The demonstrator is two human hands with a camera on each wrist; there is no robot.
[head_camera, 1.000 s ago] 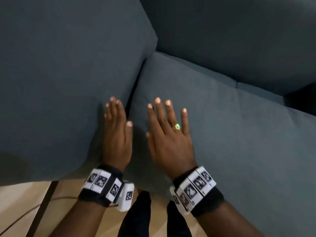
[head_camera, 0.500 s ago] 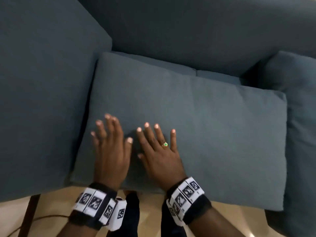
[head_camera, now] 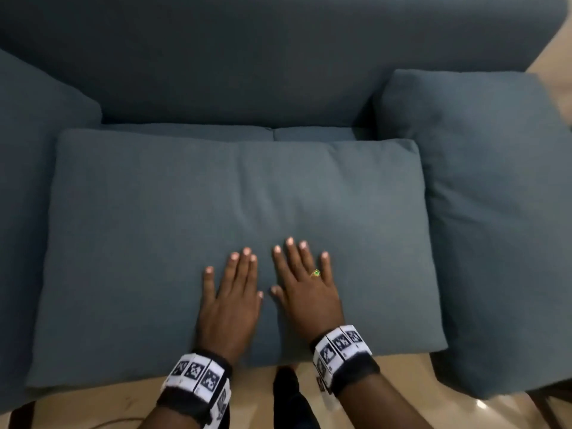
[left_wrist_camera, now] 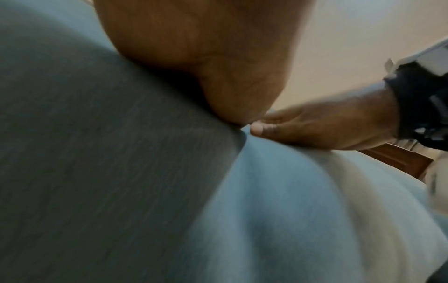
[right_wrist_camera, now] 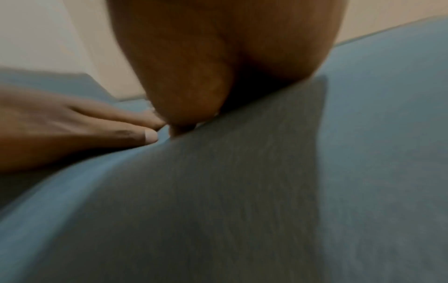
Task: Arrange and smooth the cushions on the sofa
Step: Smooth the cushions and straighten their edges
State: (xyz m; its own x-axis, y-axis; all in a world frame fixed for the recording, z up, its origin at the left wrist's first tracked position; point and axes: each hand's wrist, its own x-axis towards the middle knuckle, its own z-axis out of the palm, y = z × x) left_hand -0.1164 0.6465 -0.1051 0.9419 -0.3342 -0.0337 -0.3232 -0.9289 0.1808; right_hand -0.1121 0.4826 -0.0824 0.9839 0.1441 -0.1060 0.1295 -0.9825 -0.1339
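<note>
Blue sofa, seat cushion lying flat: left hand and right hand pressed flat side by side, fingers straight; I judge smoothing underway, next sweep outward.

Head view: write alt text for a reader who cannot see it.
Two hands, the left hand and the right hand, lie flat side by side on a blue-grey cushion lying across the sofa seat. The right hand wears a green-stoned ring, and another cushion sits at the right.

Light wood floor below sofa front; thin dark cable on it at bottom left; pale wall behind.
</note>
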